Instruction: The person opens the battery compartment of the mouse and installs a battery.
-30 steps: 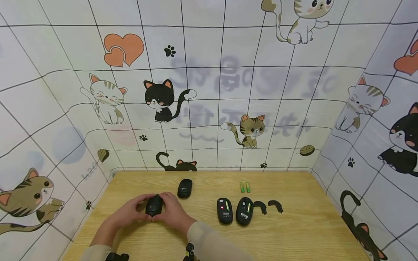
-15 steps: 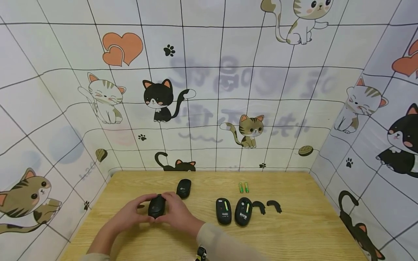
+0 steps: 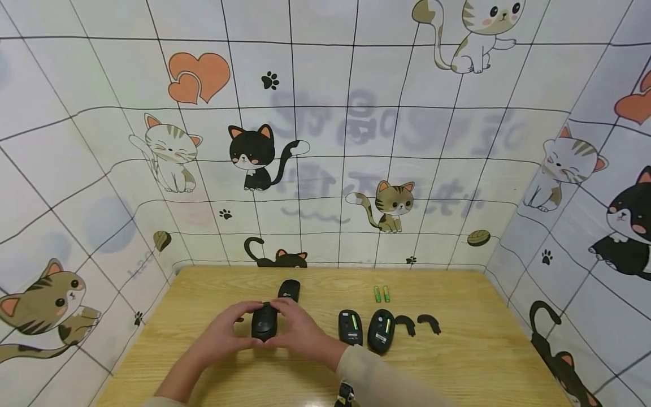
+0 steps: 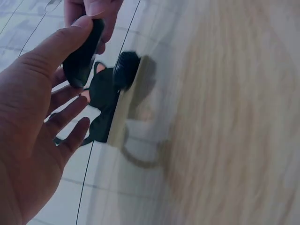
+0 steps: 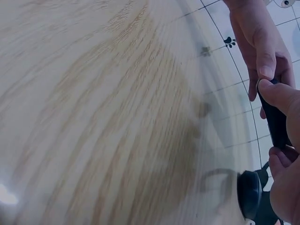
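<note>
A black computer mouse [image 3: 264, 322] is held above the table between both hands, buttons side up in the head view. My left hand [image 3: 228, 332] grips it from the left, thumb at the near end and a finger at the far end. From the right, my right hand [image 3: 303, 334] pinches the same mouse the same way. The left wrist view shows the mouse [image 4: 84, 56] off the tabletop, the left thumb against its end. In the right wrist view, the fingers partly hide the mouse [image 5: 275, 119].
Another black mouse [image 3: 289, 289] stands just behind the hands. Right of them lie two upturned mice [image 3: 351, 327] [image 3: 381, 332], each showing a battery. Beyond are two loose green batteries [image 3: 382, 294]. Two curved black covers [image 3: 405, 324] [image 3: 429, 323] lie farther right on the wooden table [image 3: 458, 367].
Both hands have moved right with the mouse, which now stands nearer the other mice. A red light on one upturned mouse showed a second ago and is no longer visible.
</note>
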{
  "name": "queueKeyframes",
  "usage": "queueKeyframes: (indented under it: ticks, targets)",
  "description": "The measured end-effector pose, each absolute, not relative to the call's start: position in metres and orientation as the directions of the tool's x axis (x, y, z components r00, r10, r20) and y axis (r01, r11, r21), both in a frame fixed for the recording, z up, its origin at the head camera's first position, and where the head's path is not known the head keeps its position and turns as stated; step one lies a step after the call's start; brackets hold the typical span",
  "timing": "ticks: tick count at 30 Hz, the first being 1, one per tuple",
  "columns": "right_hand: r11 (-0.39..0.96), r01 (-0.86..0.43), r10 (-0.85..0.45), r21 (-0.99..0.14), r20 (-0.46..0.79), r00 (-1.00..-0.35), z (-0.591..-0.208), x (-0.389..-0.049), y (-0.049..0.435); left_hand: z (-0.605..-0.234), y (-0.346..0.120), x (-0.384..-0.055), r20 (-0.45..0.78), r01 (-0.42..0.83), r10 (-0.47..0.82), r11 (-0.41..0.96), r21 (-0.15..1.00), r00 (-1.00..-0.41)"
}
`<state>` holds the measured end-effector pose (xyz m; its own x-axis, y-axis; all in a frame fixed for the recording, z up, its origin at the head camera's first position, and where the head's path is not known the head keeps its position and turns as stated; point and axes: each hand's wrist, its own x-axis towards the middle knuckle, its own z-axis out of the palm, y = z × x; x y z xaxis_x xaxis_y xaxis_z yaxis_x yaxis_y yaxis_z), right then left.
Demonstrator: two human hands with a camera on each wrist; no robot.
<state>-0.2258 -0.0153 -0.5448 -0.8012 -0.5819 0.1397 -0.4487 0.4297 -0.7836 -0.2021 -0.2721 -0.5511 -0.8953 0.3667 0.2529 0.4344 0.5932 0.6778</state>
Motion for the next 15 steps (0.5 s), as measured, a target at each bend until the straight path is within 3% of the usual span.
queueKeyframes:
  ticks: [15]
  targets:
    - [0.426,-0.440,-0.576,-0.791,0.138,-0.806,-0.541,-0.225,0.036,-0.555,-0.227,-0.205,0.322,0.504,0.394,0.576,0.643,-0.861]
